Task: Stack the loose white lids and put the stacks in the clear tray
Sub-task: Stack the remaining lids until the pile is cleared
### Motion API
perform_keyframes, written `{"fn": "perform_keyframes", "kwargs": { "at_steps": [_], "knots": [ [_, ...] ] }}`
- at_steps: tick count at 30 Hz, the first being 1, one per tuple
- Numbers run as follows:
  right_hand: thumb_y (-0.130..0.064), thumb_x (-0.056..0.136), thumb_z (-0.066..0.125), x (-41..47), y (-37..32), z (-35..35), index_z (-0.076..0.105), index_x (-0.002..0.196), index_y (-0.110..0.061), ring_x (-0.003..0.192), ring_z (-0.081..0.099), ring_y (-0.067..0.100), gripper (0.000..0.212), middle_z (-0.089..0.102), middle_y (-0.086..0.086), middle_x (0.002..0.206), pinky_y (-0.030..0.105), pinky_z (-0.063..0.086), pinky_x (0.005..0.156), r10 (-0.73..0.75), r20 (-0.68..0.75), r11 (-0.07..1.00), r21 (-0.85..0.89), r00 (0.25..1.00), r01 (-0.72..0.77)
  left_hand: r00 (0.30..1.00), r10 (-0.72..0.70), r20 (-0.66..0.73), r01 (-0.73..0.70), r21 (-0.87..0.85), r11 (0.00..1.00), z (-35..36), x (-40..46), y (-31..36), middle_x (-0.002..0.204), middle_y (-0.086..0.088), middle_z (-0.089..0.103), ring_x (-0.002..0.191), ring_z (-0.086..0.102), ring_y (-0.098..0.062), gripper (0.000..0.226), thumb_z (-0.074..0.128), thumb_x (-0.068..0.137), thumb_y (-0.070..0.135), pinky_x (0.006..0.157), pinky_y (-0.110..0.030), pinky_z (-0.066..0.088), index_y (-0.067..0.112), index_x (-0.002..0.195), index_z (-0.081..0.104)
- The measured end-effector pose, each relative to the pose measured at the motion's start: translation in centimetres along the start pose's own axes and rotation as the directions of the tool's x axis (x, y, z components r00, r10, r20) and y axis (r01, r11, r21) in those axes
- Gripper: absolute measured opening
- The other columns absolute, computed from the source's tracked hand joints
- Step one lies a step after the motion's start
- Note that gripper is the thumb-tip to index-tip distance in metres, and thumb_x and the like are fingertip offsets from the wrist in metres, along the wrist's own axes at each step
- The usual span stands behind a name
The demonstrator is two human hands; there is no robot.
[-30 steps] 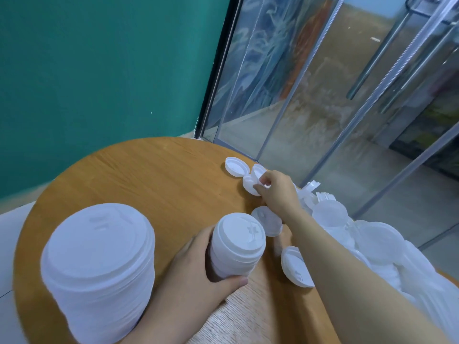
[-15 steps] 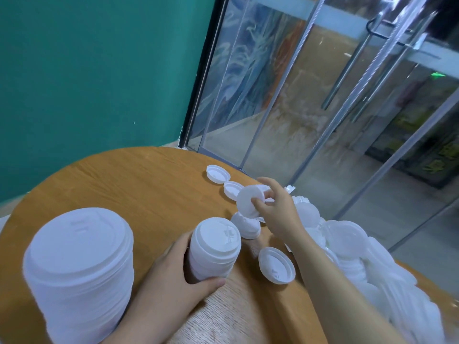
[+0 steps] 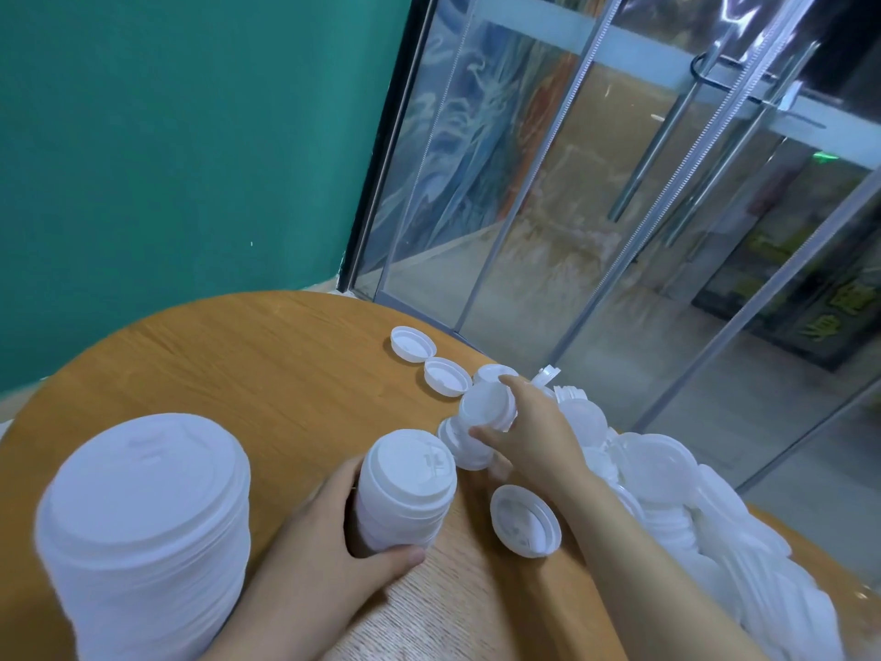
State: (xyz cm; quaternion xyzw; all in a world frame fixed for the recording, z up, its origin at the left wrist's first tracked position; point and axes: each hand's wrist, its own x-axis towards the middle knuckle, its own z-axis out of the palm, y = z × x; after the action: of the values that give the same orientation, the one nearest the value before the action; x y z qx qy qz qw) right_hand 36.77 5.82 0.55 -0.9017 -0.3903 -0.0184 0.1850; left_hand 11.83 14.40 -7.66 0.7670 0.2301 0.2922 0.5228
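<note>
My left hand [image 3: 317,551] grips a small stack of white lids [image 3: 404,489] standing on the round wooden table [image 3: 238,355]. My right hand [image 3: 534,434] pinches a single small white lid [image 3: 485,405], lifted and tilted just above another lid [image 3: 460,443] beside the stack. Loose small lids lie at the table's far edge [image 3: 413,343], [image 3: 447,375], and one lies open side up under my right forearm [image 3: 524,520]. A heap of larger white lids [image 3: 667,474] spreads along the right side. No clear tray is in view.
A tall stack of large white lids [image 3: 143,527] stands at the near left of the table. A teal wall [image 3: 167,136] is behind the table, and glass doors with metal bars [image 3: 596,207] rise right beyond its far edge.
My right hand picked one small lid from the far edge and brought it back toward the stack. My left hand kept its hold on the stack.
</note>
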Motion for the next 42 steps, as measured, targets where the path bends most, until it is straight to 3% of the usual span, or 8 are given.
{"fn": "perform_keyframes", "kwargs": {
  "at_steps": [6,11,15,20,27,32,35,42],
  "knots": [
    [-0.058,0.08,0.08,-0.2,0.1,-0.8,0.054,0.141,-0.03,0.113,0.058,0.015,0.071,0.059,-0.009,0.131,0.034,0.05,0.09,0.015,0.005,0.998,-0.064,1.0,-0.014,1.0,-0.014,0.004,0.014,-0.012,1.0,-0.1,0.0,0.0,0.123,0.042,0.057,0.119,0.05,0.016,0.085,0.091,0.054,0.055,0.094,-0.014,0.04,0.057,0.129,0.05],
    [-0.054,0.073,0.087,-1.8,-1.8,-3.5,0.066,0.122,-0.029,0.1,0.063,0.007,0.059,0.065,-0.014,0.114,0.024,0.051,0.076,0.03,-0.116,0.971,0.239,0.993,-0.001,1.0,-0.009,0.0,0.009,-0.01,1.0,-0.1,-0.1,0.1,0.125,0.04,0.057,0.12,0.049,0.016,0.086,0.089,0.053,0.057,0.094,-0.013,0.039,0.059,0.13,0.049],
    [-0.042,0.077,0.088,-5.8,-4.6,-6.7,0.072,0.112,-0.034,0.102,0.069,0.008,0.039,0.074,-0.018,0.106,0.025,0.057,0.083,-0.102,-0.095,0.864,0.485,0.99,0.136,1.0,0.002,-0.005,-0.002,-0.018,1.0,-0.1,-0.2,0.6,0.123,0.037,0.06,0.117,0.053,0.014,0.083,0.089,0.056,0.053,0.094,-0.019,0.044,0.061,0.128,0.049],
    [-0.059,0.069,0.077,-10.3,-6.7,-5.6,0.071,0.115,-0.038,0.113,0.064,0.006,0.051,0.072,-0.024,0.113,0.017,0.048,0.089,-0.253,-0.116,0.835,0.476,0.96,0.277,1.0,0.023,-0.01,-0.023,-0.047,0.999,-0.2,-0.4,0.7,0.124,0.036,0.061,0.116,0.056,0.013,0.082,0.093,0.062,0.039,0.095,-0.021,0.046,0.061,0.129,0.051],
    [-0.064,0.07,0.076,-11.0,-6.1,-2.5,0.071,0.11,-0.042,0.115,0.064,0.007,0.046,0.071,-0.023,0.115,0.029,0.049,0.094,-0.204,-0.073,0.836,0.506,0.976,0.213,1.0,0.017,-0.02,-0.018,-0.025,1.0,0.0,-0.7,1.2,0.122,0.042,0.057,0.115,0.052,0.018,0.081,0.092,0.064,0.039,0.091,-0.012,0.043,0.066,0.126,0.048],
    [-0.066,0.068,0.075,-11.3,-6.3,-1.3,0.07,0.113,-0.039,0.113,0.063,0.004,0.053,0.07,-0.023,0.114,0.027,0.049,0.094,-0.191,-0.031,0.846,0.502,0.981,0.181,1.0,-0.008,-0.008,0.008,-0.022,1.0,-0.1,-0.7,1.6,0.121,0.034,0.06,0.113,0.052,0.017,0.077,0.091,0.067,0.039,0.086,-0.009,0.042,0.065,0.125,0.049],
    [-0.063,0.07,0.077,-11.4,-6.4,-0.8,0.07,0.115,-0.036,0.113,0.063,0.004,0.054,0.07,-0.021,0.114,0.023,0.049,0.092,-0.165,-0.036,0.853,0.496,0.986,0.161,1.0,-0.012,0.0,0.012,-0.027,1.0,-0.2,-0.7,1.7,0.121,0.034,0.059,0.112,0.052,0.019,0.075,0.091,0.068,0.034,0.085,-0.007,0.04,0.069,0.12,0.049],
    [-0.045,0.082,0.085,-11.8,-6.3,-0.4,0.066,0.122,-0.027,0.111,0.058,0.0,0.048,0.064,-0.023,0.115,0.009,0.042,0.084,-0.155,-0.012,0.876,0.46,0.988,0.143,0.999,-0.042,0.013,0.042,-0.02,0.999,-0.1,-0.8,1.8,0.123,0.028,0.061,0.113,0.055,0.013,0.078,0.092,0.069,0.03,0.091,-0.017,0.045,0.054,0.132,0.053]
  ]
}}
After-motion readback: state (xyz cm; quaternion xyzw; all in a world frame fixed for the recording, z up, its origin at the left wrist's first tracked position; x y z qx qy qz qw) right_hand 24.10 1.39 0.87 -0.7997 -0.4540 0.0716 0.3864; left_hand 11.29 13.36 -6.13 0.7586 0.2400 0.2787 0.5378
